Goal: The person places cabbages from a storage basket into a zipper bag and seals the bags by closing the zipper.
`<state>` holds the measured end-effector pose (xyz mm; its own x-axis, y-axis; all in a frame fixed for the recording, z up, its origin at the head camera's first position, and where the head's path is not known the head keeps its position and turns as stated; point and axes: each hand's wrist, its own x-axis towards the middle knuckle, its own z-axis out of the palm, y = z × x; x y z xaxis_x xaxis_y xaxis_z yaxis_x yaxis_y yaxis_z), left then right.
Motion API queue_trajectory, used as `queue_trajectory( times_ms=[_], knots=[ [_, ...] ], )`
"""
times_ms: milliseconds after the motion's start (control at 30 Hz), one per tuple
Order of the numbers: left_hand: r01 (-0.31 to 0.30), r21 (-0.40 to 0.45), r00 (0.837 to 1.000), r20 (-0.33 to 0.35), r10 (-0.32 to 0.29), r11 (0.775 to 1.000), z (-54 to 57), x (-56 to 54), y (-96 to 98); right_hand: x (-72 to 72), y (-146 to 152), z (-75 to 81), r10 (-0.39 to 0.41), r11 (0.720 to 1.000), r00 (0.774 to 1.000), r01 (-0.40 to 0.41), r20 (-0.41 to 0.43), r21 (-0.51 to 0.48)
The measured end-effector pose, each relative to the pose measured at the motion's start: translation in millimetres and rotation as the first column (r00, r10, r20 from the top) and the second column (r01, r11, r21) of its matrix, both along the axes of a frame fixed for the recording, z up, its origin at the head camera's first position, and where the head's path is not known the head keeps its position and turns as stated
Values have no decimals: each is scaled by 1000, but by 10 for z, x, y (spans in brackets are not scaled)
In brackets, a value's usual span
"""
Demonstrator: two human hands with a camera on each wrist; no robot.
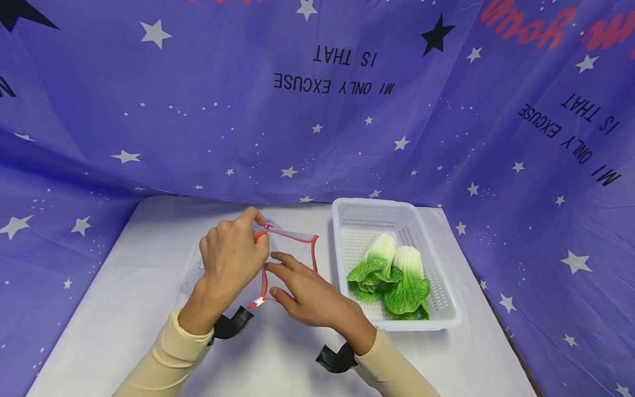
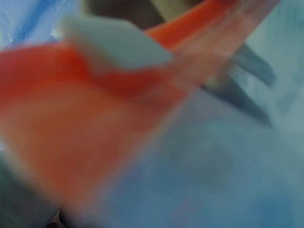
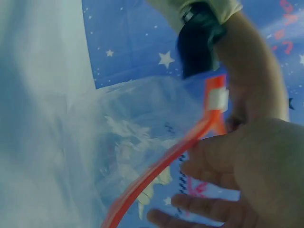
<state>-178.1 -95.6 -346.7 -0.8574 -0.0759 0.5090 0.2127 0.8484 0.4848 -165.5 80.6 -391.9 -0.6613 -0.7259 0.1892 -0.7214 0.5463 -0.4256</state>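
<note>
A clear plastic zipper bag (image 1: 316,255) with an orange-red edge stands with its mouth spread apart. My left hand (image 1: 230,248) grips the bag's far-left edge between thumb and curled fingers. At the mouth, my right hand (image 1: 312,292) holds its fingers loosely extended and spread; whether they touch the plastic is unclear. A white slider (image 1: 259,301) sits at the near corner of the orange edge. It also shows in the right wrist view. The left wrist view is blurred, with the orange strip (image 2: 156,80) close to the camera.
Right of the hands, a white perforated plastic basket (image 1: 338,237) holds two bok choy (image 1: 407,281) with green leaves and white stems. A white cloth (image 1: 278,364) covers the table. Purple star-printed fabric (image 1: 278,138) hangs at the back and sides.
</note>
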Motion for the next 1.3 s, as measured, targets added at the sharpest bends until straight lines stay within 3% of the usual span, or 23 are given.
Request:
queue_trajectory(
  times_ms=[167, 300, 500, 633, 800, 1033, 1300],
  knots=[
    [-22, -2, 998, 66, 22, 1000, -35, -66, -22, 79, 216, 67, 39, 989, 997, -48, -68, -140],
    [-16, 3, 994, 105, 16, 1000, -94, -84, -26, 73, 504, 88, 18, 969, 994, -44, -106, -244],
    [-8, 6, 990, 139, 7, 1000, -172, -85, -44, -19, 1053, -10, -160, 959, 983, 134, -89, -249],
    [19, 13, 988, 152, -21, 1000, -193, -101, -41, -122, 1405, -121, -287, 946, 954, 269, -83, -178],
    [41, 31, 983, 178, -46, 999, -206, -127, -11, -269, 1705, -238, -387, 918, 913, 395, -127, 47],
    [58, 44, 983, 169, -65, 997, -226, -140, 48, -376, 1820, -403, -279, 870, 933, 346, -226, 351],
    [62, 37, 988, 137, -66, 997, -272, -141, 69, -400, 1858, -516, -175, 831, 936, 308, -307, 464]
  ],
)
